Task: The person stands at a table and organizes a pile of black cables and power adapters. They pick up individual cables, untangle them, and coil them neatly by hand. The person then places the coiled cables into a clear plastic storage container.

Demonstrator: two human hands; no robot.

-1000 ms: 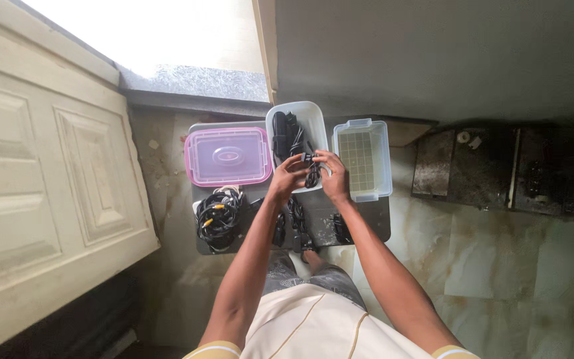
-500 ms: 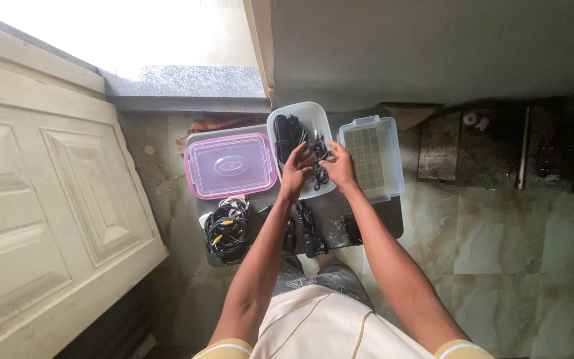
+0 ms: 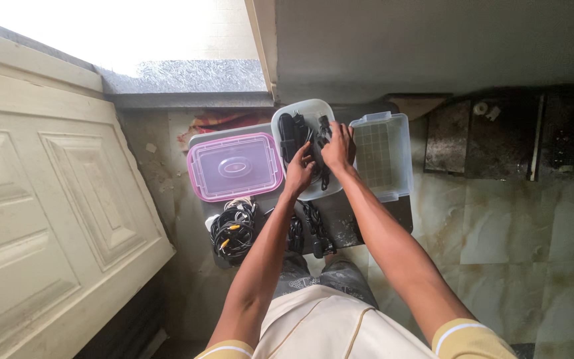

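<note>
Hands (image 3: 320, 156) — in cable tub (image 3: 307, 110)

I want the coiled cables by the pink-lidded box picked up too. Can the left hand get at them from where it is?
Probably yes. The left hand is in the white tub among black cords, while the coiled cables lie uncovered on the table, on that hand's side, beside the left forearm, with nothing between.

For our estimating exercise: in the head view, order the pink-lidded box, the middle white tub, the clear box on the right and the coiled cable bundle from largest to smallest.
1. Pink-lidded box
2. Clear box and white tub: look alike, and hands hide part of the tub, so unranked
3. Coiled cable bundle, smallest
</note>
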